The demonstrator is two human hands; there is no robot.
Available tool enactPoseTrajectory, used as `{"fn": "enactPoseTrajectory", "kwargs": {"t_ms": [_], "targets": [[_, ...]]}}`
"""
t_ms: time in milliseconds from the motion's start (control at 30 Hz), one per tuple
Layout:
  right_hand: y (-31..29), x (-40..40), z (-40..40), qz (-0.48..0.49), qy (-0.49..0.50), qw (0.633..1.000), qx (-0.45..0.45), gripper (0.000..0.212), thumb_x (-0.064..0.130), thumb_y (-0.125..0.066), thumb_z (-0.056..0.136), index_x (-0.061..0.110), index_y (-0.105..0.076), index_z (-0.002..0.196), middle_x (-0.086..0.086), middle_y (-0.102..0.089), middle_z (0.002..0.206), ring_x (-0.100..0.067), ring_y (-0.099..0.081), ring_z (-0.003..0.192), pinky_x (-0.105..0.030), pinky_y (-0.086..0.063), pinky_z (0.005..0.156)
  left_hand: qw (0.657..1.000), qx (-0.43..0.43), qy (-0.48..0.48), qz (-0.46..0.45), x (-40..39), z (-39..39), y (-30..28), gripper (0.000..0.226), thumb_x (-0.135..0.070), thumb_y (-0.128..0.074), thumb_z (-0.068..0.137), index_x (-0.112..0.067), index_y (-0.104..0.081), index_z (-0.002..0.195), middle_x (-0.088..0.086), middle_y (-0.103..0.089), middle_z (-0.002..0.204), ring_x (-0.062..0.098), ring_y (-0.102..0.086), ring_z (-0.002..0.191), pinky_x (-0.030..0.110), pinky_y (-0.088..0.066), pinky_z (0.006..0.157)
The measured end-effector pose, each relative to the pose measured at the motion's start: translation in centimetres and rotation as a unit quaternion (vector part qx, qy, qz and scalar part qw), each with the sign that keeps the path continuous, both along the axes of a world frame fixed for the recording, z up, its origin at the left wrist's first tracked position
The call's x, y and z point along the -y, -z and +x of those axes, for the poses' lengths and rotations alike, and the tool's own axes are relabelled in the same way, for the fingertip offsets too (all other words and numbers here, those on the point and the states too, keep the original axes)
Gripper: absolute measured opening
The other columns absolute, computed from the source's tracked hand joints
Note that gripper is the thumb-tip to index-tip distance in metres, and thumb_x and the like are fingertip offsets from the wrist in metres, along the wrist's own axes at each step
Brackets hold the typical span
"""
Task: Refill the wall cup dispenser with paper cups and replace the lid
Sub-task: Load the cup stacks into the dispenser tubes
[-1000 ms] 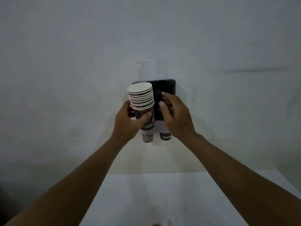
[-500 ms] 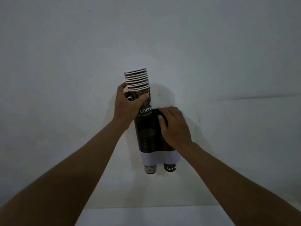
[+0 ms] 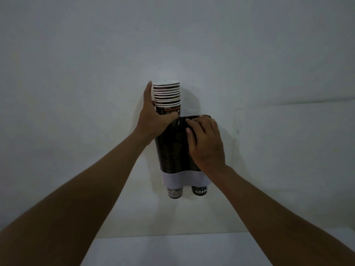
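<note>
A dark two-tube cup dispenser (image 3: 172,150) with a white lower band hangs on the wall. One cup bottom (image 3: 175,192) pokes out under the left tube and another (image 3: 199,191) under the right. My left hand (image 3: 153,120) grips a stack of paper cups (image 3: 167,96), upside down, standing upright above the left tube's top; its lower end is hidden by my hand. My right hand (image 3: 205,144) lies on the dispenser's upper right, fingers curled over its top edge. No lid can be made out.
A plain white wall (image 3: 76,73) fills most of the view. A white tabletop (image 3: 172,250) lies below the dispenser, at the bottom of the frame between my forearms.
The view has tilted up, so the dispenser sits lower in frame. My left hand has lifted the cup stack from beside the dispenser to above its left tube. My right hand stays on the dispenser.
</note>
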State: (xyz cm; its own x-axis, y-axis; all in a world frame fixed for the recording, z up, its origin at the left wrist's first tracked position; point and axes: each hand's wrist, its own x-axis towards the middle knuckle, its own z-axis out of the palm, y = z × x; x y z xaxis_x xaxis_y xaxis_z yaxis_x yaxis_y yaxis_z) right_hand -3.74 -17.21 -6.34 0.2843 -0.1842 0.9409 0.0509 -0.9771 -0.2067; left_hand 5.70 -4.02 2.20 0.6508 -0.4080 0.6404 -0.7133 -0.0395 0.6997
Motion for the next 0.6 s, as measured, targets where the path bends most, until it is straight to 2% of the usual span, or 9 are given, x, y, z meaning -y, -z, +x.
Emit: {"fn": "enactPoseTrajectory", "kwargs": {"t_ms": [100, 200, 267, 333, 433, 500, 600], "targets": [[0.1, -0.1, 0.3, 0.001, 0.001, 1.000, 0.012, 0.027, 0.019, -0.052, 0.100, 0.005, -0.066, 0.119, -0.013, -0.064, 0.117, -0.031, -0.055, 0.116, -0.046, -0.041, 0.106, 0.999, 0.025, 0.023, 0.026, 0.1, -0.1, -0.2, 0.118, -0.037, -0.084, 0.063, -0.022, -0.012, 0.155, -0.002, -0.046, 0.145, 0.011, -0.053, 0.126, 0.037, -0.049, 0.105], [0.2, 0.0, 0.4, -0.002, -0.003, 1.000, 0.013, 0.027, 0.020, -0.051, 0.101, 0.006, -0.065, 0.120, -0.013, -0.063, 0.118, -0.032, -0.055, 0.115, -0.047, -0.040, 0.107, 0.998, 0.055, 0.018, 0.034, 0.3, -0.2, 0.1, 0.107, -0.035, -0.084, 0.062, -0.020, -0.024, 0.150, -0.004, -0.054, 0.132, 0.010, -0.059, 0.114, 0.038, -0.053, 0.098], [0.2, 0.2, 0.2, -0.011, -0.007, 1.000, 0.014, 0.027, 0.019, -0.051, 0.101, 0.005, -0.065, 0.120, -0.012, -0.063, 0.117, -0.032, -0.055, 0.115, -0.046, -0.040, 0.107, 0.998, 0.051, 0.007, 0.021, 0.2, -0.1, 0.2, 0.106, -0.034, -0.086, 0.062, -0.021, -0.024, 0.147, -0.005, -0.054, 0.126, 0.011, -0.061, 0.108, 0.038, -0.055, 0.094], [0.2, 0.4, 0.2, -0.016, -0.009, 1.000, 0.013, 0.028, 0.020, -0.051, 0.101, 0.005, -0.065, 0.120, -0.013, -0.063, 0.117, -0.031, -0.055, 0.115, -0.046, -0.040, 0.107, 0.999, 0.048, 0.003, 0.025, 0.0, -0.1, 0.2, 0.107, -0.033, -0.088, 0.063, -0.025, -0.023, 0.147, -0.007, -0.051, 0.129, 0.012, -0.059, 0.110, 0.037, -0.053, 0.096], [0.1, 0.4, 0.1, -0.012, -0.017, 1.000, 0.010, 0.028, 0.020, -0.050, 0.101, 0.005, -0.065, 0.120, -0.012, -0.063, 0.117, -0.032, -0.055, 0.115, -0.047, -0.040, 0.106, 0.997, 0.054, 0.000, 0.061, 0.0, 0.0, 0.1, 0.100, -0.039, -0.088, 0.062, -0.028, -0.032, 0.144, -0.010, -0.054, 0.128, 0.011, -0.059, 0.112, 0.040, -0.051, 0.100], [-0.5, 0.1, -0.2, 0.027, -0.039, 0.999, 0.005, 0.030, 0.022, -0.047, 0.100, 0.007, -0.064, 0.120, -0.009, -0.065, 0.115, -0.028, -0.057, 0.115, -0.050, -0.038, 0.108, 0.998, 0.034, 0.003, 0.061, -0.2, 0.0, 0.2, 0.105, -0.045, -0.089, 0.057, -0.027, -0.031, 0.143, -0.008, -0.055, 0.128, 0.012, -0.059, 0.115, 0.041, -0.051, 0.100], [-2.9, -0.7, -1.0, 0.140, -0.100, 0.985, -0.032, 0.040, 0.037, -0.044, 0.099, 0.017, -0.058, 0.130, 0.001, -0.069, 0.115, -0.017, -0.059, 0.115, -0.049, -0.020, 0.121, 0.998, 0.002, -0.006, 0.060, -0.7, 0.2, 0.2, 0.114, -0.056, -0.089, 0.047, -0.027, -0.032, 0.141, -0.006, -0.059, 0.126, 0.013, -0.060, 0.114, 0.042, -0.053, 0.099]]}}
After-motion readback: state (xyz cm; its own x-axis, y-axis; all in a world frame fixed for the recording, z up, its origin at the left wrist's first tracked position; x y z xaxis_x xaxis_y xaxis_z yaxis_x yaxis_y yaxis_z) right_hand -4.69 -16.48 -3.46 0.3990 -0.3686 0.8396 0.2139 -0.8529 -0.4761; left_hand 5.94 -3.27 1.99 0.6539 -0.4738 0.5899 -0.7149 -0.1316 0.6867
